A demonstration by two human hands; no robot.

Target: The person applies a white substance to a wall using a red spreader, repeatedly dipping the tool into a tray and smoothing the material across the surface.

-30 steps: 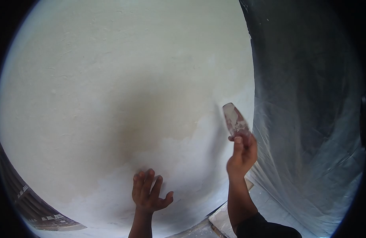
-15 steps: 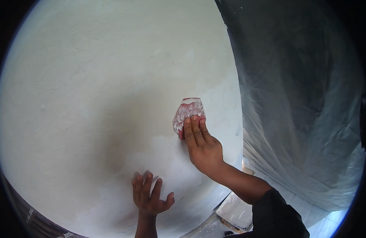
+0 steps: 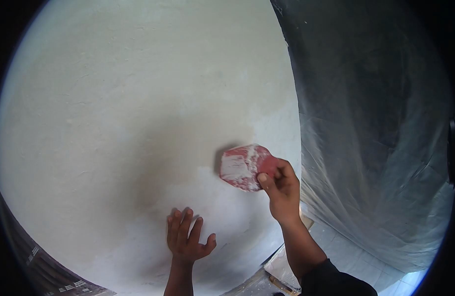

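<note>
In my right hand (image 3: 285, 192) is a red putty scraper (image 3: 247, 166), pinched at its right end between thumb and fingers. White paste is smeared over the scraper's face, which is turned toward me. It is held close in front of a pale wall (image 3: 138, 64) and casts a shadow there; whether its edge touches cannot be told. My left hand (image 3: 188, 239) lies against the lower part of the wall, fingers spread, holding nothing. Around and above that hand the wall has a whiter, freshly coated-looking patch (image 3: 227, 207).
Translucent plastic sheeting (image 3: 365, 163) hangs along the wall's right edge down to a tiled floor. A white-stained board or box (image 3: 281, 264) sits low by my right forearm. Dark printed material (image 3: 54, 271) lies at the lower left.
My right hand has turned the scraper over from pressing it on the wall with flat fingers to pinching it by one end, slightly lower and right. My left hand stays almost still.
</note>
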